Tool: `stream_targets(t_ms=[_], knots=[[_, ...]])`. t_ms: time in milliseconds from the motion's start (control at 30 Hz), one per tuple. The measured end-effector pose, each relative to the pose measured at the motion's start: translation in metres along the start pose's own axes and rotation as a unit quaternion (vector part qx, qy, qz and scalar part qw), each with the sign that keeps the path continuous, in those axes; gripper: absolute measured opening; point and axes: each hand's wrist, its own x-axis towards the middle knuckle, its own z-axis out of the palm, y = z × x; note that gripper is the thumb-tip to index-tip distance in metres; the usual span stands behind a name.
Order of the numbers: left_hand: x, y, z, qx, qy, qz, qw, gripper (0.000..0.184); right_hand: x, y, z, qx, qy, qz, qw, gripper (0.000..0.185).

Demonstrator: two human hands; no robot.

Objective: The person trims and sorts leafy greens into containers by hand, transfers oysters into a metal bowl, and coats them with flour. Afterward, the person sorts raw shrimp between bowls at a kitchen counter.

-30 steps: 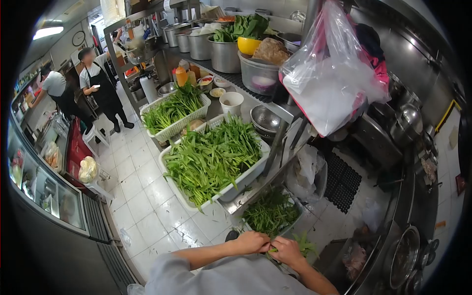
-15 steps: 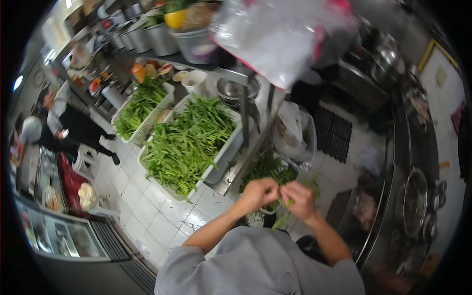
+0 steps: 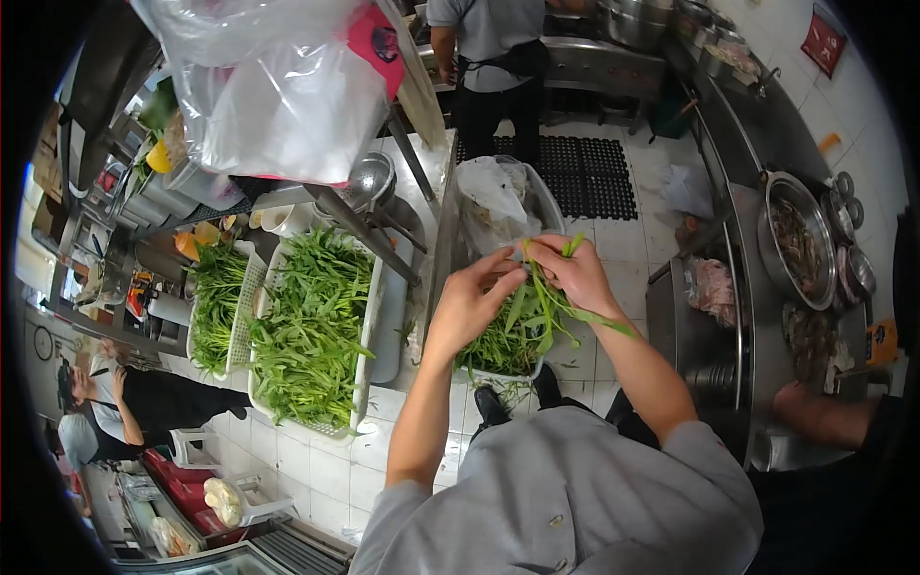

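My right hand is closed around several stems of water spinach, whose narrow leaves hang down and out to the right. Close beside it, my left hand has curled fingers with a gap between thumb and forefinger, and no stem shows in it. Its fingertips come near the right hand's. Below both hands, a tub on the floor holds more of the loose greens. To the left, a large white basket and a smaller white basket are heaped with the same long-leaved greens.
A plastic-lined bin stands beyond the tub. Plastic bags hang at upper left near a metal shelf leg. A co-worker stands ahead; another's arm reaches in at right, near a steel bowl.
My view has turned to the right, bringing the co-worker ahead and the arm at right into sight. My hands have moved up and farther forward, and the left fingers have loosened.
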Motion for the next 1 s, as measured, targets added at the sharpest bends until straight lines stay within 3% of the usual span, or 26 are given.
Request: stream_targets(t_ms=[67, 200, 267, 300, 400, 433, 500, 533, 600, 633, 767, 800, 900, 1000], knots=[[0.016, 0.001, 0.004, 0.058, 0.004, 0.017, 0.998, 0.031, 0.003, -0.001, 0.000, 0.010, 0.014, -0.017, 1.000, 0.023], [0.034, -0.016, -0.009, 0.255, 0.089, 0.086, 0.959, 0.016, 0.007, 0.020, -0.028, -0.155, -0.033, -0.045, 0.986, 0.019], [0.042, -0.039, -0.018, 0.319, 0.132, 0.100, 0.933, 0.018, 0.004, 0.020, -0.042, -0.088, -0.034, 0.040, 0.995, 0.017], [0.042, -0.041, -0.022, 0.317, 0.058, 0.008, 0.947, 0.021, 0.004, 0.020, -0.046, -0.054, -0.035, 0.082, 0.995, 0.016], [0.036, -0.071, 0.001, 0.268, 0.058, 0.133, 0.952, 0.028, 0.007, 0.025, -0.044, 0.039, 0.026, 0.073, 0.996, 0.016], [0.032, -0.067, 0.012, 0.080, -0.005, 0.018, 0.997, 0.035, 0.009, 0.026, -0.039, 0.065, 0.037, 0.065, 0.995, 0.017], [0.032, -0.062, 0.029, -0.101, -0.085, -0.009, 0.991, 0.036, 0.015, 0.021, -0.027, 0.115, 0.052, 0.046, 0.991, 0.017], [0.031, -0.057, 0.036, -0.113, -0.077, -0.023, 0.990, 0.033, 0.018, 0.019, -0.021, 0.113, 0.055, 0.044, 0.991, 0.018], [0.029, -0.055, 0.040, -0.105, -0.060, -0.022, 0.992, 0.026, 0.020, 0.015, -0.011, 0.109, 0.051, 0.039, 0.992, 0.019], [0.025, -0.054, 0.036, -0.022, -0.051, -0.030, 0.998, 0.024, 0.017, 0.010, -0.005, 0.062, 0.040, 0.046, 0.996, 0.021], [-0.008, -0.080, 0.025, 0.157, -0.062, 0.025, 0.985, 0.027, 0.012, 0.051, -0.012, -0.037, -0.110, 0.083, 0.990, 0.019], [-0.019, -0.093, 0.025, 0.182, -0.068, 0.063, 0.979, 0.031, 0.008, 0.065, -0.014, -0.013, -0.099, 0.090, 0.991, 0.020], [-0.068, -0.073, -0.008, 0.096, 0.011, 0.009, 0.995, 0.035, -0.006, 0.099, -0.034, 0.024, -0.023, 0.092, 0.995, 0.023], [-0.113, -0.065, -0.066, 0.107, 0.175, 0.033, 0.978, 0.029, -0.018, 0.120, -0.059, 0.034, 0.040, 0.094, 0.994, 0.026]])
